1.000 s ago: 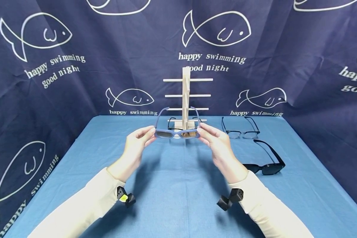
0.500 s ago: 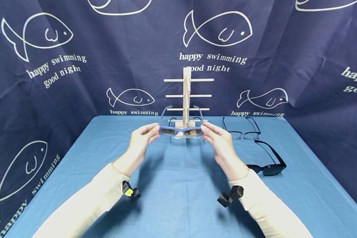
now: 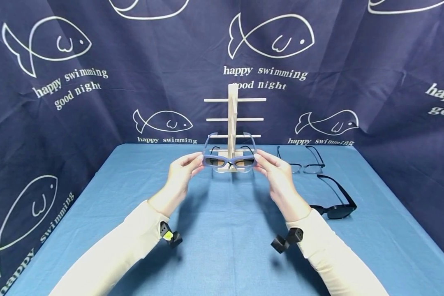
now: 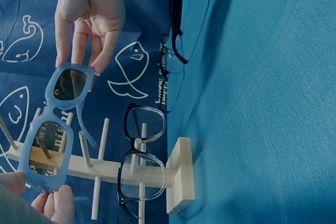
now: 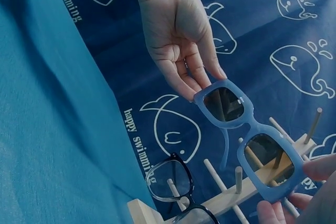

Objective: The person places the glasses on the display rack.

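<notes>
My left hand point(image 3: 181, 174) and right hand point(image 3: 281, 176) pinch a pair of blue-framed sunglasses point(image 3: 215, 162) by the two ends of the front. The sunglasses hang in the air with dark lenses toward me and both temples unfolded, pointing away. Just behind them stands a wooden glasses rack point(image 3: 232, 109) with several horizontal pegs. Dark-rimmed clear eyeglasses point(image 4: 126, 121) sit on the rack's lowest peg, partly hidden by the sunglasses in the head view. The temple tips overlap a higher peg point(image 3: 248, 136) in the head view; whether they touch it I cannot tell.
Right of the rack, clear half-rim eyeglasses point(image 3: 312, 168) lie with temples unfolded, partly behind my right hand. Nearer, black sunglasses point(image 3: 338, 211) lie partly hidden by my right wrist. A blue cloth point(image 3: 222, 246) covers the table; a navy fish-print curtain point(image 3: 170, 82) hangs behind.
Both hands have carried the blue sunglasses rightward and slightly up, so they now line up with the rack's post. My left forearm has shifted right the most.
</notes>
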`<state>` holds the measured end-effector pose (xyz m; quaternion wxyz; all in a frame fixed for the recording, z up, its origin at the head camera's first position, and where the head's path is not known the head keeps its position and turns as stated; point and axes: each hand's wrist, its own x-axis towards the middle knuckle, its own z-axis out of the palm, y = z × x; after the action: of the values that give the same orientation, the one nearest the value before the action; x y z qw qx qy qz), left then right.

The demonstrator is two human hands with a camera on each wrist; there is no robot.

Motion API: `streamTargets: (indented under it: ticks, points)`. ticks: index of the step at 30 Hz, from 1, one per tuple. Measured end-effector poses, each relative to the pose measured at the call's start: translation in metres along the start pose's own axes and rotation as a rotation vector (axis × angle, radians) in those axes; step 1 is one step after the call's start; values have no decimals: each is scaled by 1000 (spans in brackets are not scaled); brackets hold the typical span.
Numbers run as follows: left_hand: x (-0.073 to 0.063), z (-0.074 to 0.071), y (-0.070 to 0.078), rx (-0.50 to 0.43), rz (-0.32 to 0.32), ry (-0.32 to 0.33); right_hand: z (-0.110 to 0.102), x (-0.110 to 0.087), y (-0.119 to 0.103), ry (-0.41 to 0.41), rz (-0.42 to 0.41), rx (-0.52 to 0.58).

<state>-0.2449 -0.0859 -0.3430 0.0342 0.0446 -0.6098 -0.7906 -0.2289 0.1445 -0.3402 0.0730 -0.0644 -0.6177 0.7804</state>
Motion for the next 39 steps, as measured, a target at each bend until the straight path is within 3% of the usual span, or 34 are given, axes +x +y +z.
streamTargets:
  ticks: [17, 39]
  points:
    - [8, 6, -6, -6, 2, 37, 5, 8, 5, 84, -6, 50]
    - [22, 16, -4, 8, 21, 49, 7, 27, 8, 155, -58, 4]
